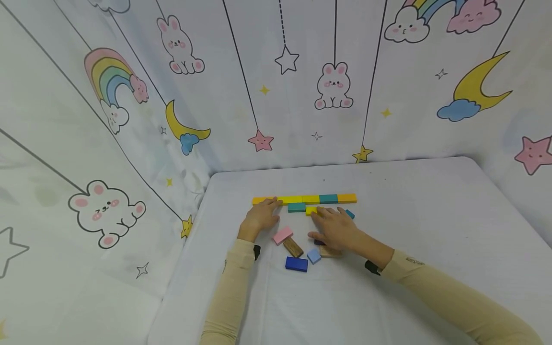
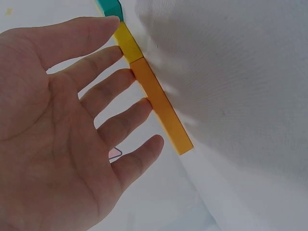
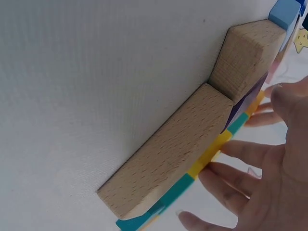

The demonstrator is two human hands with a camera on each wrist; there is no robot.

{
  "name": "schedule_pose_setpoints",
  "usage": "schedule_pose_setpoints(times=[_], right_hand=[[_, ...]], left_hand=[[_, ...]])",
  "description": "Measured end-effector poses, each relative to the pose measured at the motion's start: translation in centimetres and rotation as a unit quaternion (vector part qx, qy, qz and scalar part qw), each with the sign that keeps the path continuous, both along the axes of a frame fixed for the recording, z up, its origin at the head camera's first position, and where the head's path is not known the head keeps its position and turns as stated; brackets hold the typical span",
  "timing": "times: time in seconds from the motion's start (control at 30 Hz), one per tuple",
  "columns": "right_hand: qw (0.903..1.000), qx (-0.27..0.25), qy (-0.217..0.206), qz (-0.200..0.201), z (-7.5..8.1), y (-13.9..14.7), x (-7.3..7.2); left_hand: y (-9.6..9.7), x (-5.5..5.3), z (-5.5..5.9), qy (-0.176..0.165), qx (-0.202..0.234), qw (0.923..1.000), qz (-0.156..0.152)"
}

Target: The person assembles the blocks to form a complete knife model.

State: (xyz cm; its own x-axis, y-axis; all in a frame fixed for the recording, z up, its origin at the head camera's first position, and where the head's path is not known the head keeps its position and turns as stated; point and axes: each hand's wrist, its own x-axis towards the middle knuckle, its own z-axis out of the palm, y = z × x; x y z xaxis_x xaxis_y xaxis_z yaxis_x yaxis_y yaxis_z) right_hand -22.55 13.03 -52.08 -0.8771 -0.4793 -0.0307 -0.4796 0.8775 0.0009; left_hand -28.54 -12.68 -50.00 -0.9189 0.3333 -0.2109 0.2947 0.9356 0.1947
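A long row of flat orange, yellow and teal blocks lies across the table, with an orange block (image 1: 260, 200) at its left end. My left hand (image 1: 260, 218) is spread beside that end. In the left wrist view its fingertips touch the side of the orange strip (image 2: 166, 110) and of the yellow block (image 2: 129, 43). In front of the row lies a shorter one, with a teal block (image 1: 296, 207) and a yellow block (image 1: 311, 211). The extended fingers of my right hand (image 1: 338, 230) rest at this yellow block, partly covering the shorter row.
Nearer me lie a pink block (image 1: 282, 235), a brown wooden block (image 1: 293, 247), a dark blue block (image 1: 296, 264) and a light blue block (image 1: 314, 256). A pale wooden block (image 1: 331, 252) sits below my right hand. A patterned white curtain (image 1: 302, 115) hangs behind the table.
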Motion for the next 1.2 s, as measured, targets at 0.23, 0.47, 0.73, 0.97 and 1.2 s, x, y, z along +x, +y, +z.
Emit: schedule_pose_setpoints(times=[0.23, 0.47, 0.73, 0.97, 1.2], right_hand=[[0.9999, -0.005, 0.007, 0.007, 0.5, 0.0, -0.3], [0.9999, -0.012, -0.001, 0.006, 0.6, -0.1, -0.6], [0.9999, -0.012, 0.001, 0.004, 0.7, -0.1, -0.8], [0.9999, -0.014, -0.009, 0.005, 0.3, 0.0, -1.2], [0.9993, -0.030, -0.024, 0.005, 0.5, 0.3, -1.3]], left_hand=[[0.0, -0.1, 0.1, 0.005, -0.003, 1.0000, -0.007], [-0.1, -0.2, -0.1, 0.004, -0.007, 1.0000, -0.006], [-0.1, -0.3, -0.2, 0.002, -0.005, 1.0000, -0.005], [-0.1, -0.2, -0.2, 0.000, -0.006, 1.0000, -0.003], [-0.1, -0.1, -0.2, 0.001, 0.000, 1.0000, -0.001]])
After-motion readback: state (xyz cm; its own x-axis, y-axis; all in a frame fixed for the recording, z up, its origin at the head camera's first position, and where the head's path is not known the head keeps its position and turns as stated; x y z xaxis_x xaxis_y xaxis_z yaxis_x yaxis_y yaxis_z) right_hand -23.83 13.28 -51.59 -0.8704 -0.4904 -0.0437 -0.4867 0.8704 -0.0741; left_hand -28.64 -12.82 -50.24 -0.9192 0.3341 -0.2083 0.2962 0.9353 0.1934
